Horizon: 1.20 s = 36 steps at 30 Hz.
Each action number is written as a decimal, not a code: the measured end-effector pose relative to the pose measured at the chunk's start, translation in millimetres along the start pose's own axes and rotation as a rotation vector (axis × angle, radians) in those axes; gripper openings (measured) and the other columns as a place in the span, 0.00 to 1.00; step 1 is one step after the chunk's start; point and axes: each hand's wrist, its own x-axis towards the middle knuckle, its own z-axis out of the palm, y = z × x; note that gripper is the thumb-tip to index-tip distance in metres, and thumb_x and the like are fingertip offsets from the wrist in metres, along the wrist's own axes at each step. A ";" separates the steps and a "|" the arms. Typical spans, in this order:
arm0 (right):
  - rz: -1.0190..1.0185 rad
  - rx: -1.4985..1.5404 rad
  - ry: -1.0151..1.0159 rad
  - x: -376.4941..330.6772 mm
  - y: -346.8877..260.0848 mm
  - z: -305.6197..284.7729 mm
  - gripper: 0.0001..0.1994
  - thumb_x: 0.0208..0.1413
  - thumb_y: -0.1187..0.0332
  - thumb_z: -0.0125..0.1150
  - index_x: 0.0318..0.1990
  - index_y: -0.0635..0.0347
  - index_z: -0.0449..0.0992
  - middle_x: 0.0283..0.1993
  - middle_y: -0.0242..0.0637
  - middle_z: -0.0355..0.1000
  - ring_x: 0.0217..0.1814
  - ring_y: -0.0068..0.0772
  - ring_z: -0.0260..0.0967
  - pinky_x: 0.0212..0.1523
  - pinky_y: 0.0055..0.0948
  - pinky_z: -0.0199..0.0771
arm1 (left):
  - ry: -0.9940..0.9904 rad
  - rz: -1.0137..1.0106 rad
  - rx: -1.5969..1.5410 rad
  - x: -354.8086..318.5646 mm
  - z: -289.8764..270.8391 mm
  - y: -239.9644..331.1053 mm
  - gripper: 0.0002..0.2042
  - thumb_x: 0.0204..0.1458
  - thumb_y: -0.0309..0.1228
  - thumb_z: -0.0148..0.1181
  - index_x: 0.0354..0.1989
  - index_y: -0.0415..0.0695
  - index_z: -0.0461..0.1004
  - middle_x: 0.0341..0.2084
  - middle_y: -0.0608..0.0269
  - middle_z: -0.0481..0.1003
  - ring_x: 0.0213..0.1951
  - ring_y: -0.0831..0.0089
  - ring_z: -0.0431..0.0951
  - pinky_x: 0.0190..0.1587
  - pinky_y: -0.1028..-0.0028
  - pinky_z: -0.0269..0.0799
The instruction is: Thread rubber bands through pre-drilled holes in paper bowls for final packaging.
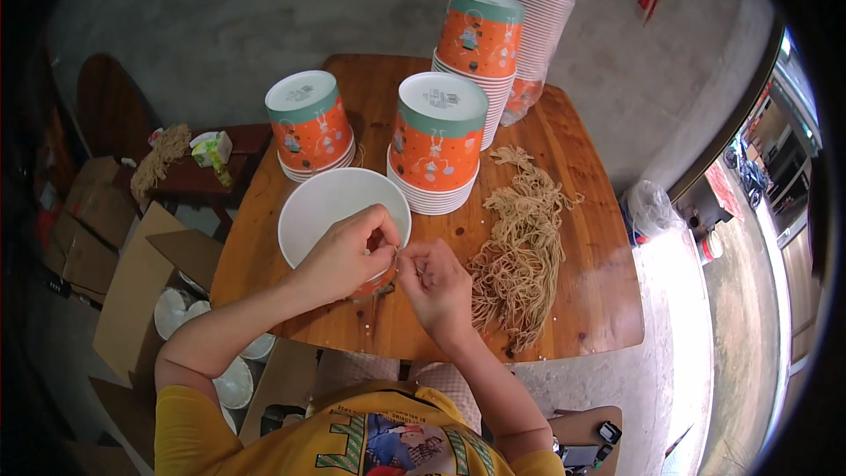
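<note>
An upright paper bucket (304, 203), white inside with an orange printed outside, stands near the table's front edge. My left hand (357, 251) is at its right side, with thumb and fingers pinched together. Just right of it, my right hand (436, 289) has its fingers curled and pressed together, its fingertips close to those of the left hand. Whatever lies between the fingers is too small and hidden to make out. A heap of tan string (524, 251) lies on the wooden table (599, 300), right of my right hand.
Upside-down orange buckets stand in stacks (436, 145), (310, 128) and a taller stack (480, 44) behind. A bagged white stack (538, 26) stands at the back. On the left are a cardboard box (132, 308) with white tubs and a bench (238, 154) with more string (163, 159).
</note>
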 end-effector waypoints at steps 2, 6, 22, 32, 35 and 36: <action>0.089 0.069 -0.011 -0.5 3.2 1.5 0.06 0.55 0.74 0.62 0.37 0.60 0.71 0.31 0.34 0.70 0.26 0.26 0.69 0.29 0.24 0.71 | -0.017 -0.016 -0.015 1.3 -0.5 0.0 0.06 0.54 0.21 0.57 0.37 0.40 0.67 0.31 0.67 0.72 0.35 0.80 0.73 0.41 0.77 0.71; 0.273 0.450 0.014 3.8 9.7 4.5 0.04 0.60 0.73 0.59 0.39 0.62 0.71 0.31 0.26 0.70 0.28 0.13 0.63 0.30 0.17 0.66 | -0.032 0.000 -0.126 4.4 0.6 -3.2 0.08 0.54 0.21 0.57 0.39 0.41 0.66 0.31 0.69 0.70 0.35 0.82 0.71 0.41 0.78 0.70; 0.315 0.646 -0.025 5.8 17.2 4.2 0.05 0.62 0.73 0.57 0.42 0.65 0.72 0.33 0.24 0.70 0.33 0.09 0.62 0.34 0.14 0.65 | -0.110 -0.118 -0.407 11.1 -2.3 -12.3 0.12 0.54 0.20 0.58 0.45 0.42 0.66 0.36 0.68 0.71 0.40 0.82 0.71 0.47 0.79 0.68; -0.057 -0.020 0.044 5.5 5.6 -3.5 0.10 0.54 0.75 0.63 0.41 0.57 0.70 0.37 0.35 0.71 0.31 0.34 0.73 0.30 0.28 0.74 | -0.067 -0.122 -0.378 8.6 -1.4 -7.8 0.10 0.54 0.21 0.58 0.43 0.41 0.67 0.35 0.68 0.71 0.38 0.82 0.71 0.45 0.79 0.69; -0.161 -0.112 0.042 6.9 7.9 -6.5 0.10 0.53 0.75 0.64 0.41 0.56 0.70 0.36 0.34 0.72 0.29 0.34 0.74 0.27 0.29 0.75 | -0.058 -0.103 -0.369 9.4 1.1 -6.7 0.09 0.55 0.22 0.58 0.43 0.40 0.67 0.34 0.68 0.71 0.37 0.82 0.72 0.44 0.79 0.70; -0.181 -0.133 0.046 7.3 8.7 -7.0 0.10 0.52 0.75 0.64 0.41 0.56 0.71 0.36 0.33 0.72 0.28 0.34 0.74 0.27 0.29 0.74 | -0.046 -0.082 -0.319 9.1 2.4 -6.1 0.09 0.55 0.22 0.57 0.43 0.40 0.67 0.33 0.68 0.72 0.36 0.82 0.72 0.43 0.79 0.71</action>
